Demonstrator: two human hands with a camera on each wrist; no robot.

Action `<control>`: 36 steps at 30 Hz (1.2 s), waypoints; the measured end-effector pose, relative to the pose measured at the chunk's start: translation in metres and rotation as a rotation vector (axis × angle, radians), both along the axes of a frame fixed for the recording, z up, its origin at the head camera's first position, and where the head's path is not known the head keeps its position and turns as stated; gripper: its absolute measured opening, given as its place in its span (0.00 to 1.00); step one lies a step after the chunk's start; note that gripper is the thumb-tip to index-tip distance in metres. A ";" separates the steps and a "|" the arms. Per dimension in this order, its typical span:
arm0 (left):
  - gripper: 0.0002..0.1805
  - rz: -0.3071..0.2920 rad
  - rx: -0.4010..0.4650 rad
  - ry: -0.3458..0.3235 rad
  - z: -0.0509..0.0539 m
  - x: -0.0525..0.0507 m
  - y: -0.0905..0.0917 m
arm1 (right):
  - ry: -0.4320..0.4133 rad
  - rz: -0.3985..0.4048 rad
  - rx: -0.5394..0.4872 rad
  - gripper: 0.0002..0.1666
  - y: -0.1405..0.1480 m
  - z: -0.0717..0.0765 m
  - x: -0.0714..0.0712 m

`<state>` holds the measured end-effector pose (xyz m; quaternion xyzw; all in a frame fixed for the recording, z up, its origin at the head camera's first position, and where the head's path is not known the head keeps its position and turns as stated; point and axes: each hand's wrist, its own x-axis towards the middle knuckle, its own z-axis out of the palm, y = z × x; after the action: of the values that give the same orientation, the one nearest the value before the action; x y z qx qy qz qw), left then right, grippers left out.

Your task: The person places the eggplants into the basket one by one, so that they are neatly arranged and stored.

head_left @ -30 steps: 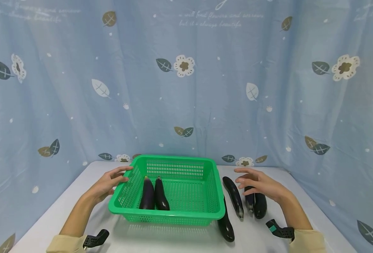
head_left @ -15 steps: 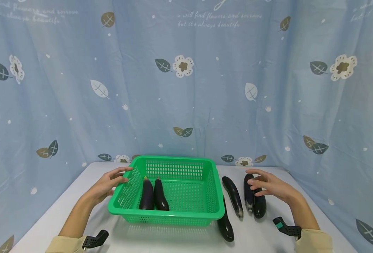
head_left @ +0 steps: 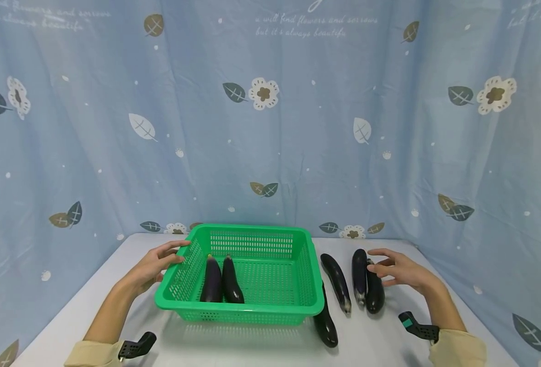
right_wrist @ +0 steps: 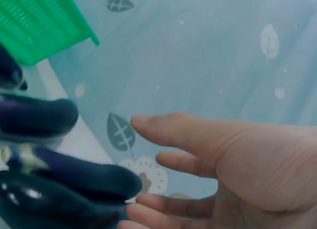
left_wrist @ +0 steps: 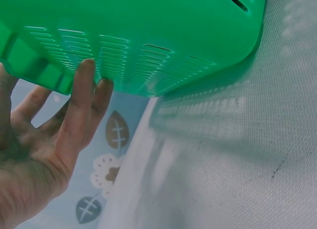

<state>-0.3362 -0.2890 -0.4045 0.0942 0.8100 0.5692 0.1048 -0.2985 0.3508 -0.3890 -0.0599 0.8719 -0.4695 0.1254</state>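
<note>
In the head view my left hand [head_left: 153, 265] rests on the left rim of a green plastic basket [head_left: 233, 308]. Its fingers touch the rim and outer wall. Inside the basket lie two dark eggplants, one [head_left: 212, 280] beside the other [head_left: 231, 283]. My right hand [head_left: 403, 270] is at the rightmost eggplant [head_left: 375, 295], with its fingers loosely bent. In the right wrist view the lower fingertips [right_wrist: 143, 209] are close to an eggplant [right_wrist: 89, 177]; whether they touch it I cannot tell. The thumb stands apart from the fingers.
Other eggplants lie right of the basket: one [head_left: 359, 278] next to the rightmost, one [head_left: 336, 283] slanting, and one [head_left: 326, 323] partly hidden by the basket's edge. A white table [head_left: 233, 346] carries everything. A blue patterned curtain [head_left: 270, 142] hangs behind and along both sides.
My right hand has moved right, from above the slanting eggplant to the rightmost one, uncovering the eggplants it had hidden. My left hand and the basket have stayed in place.
</note>
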 end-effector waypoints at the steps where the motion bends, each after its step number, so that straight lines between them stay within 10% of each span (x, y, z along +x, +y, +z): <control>1: 0.34 0.002 -0.004 0.001 0.000 0.000 0.000 | -0.004 -0.012 0.015 0.46 0.001 -0.002 -0.001; 36: 0.34 -0.006 0.001 0.007 -0.001 -0.001 -0.001 | -0.120 -0.198 0.129 0.35 -0.009 -0.022 -0.005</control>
<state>-0.3371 -0.2897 -0.4054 0.0984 0.8098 0.5690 0.1037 -0.3031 0.3417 -0.4110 0.0630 0.8928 -0.4255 0.1340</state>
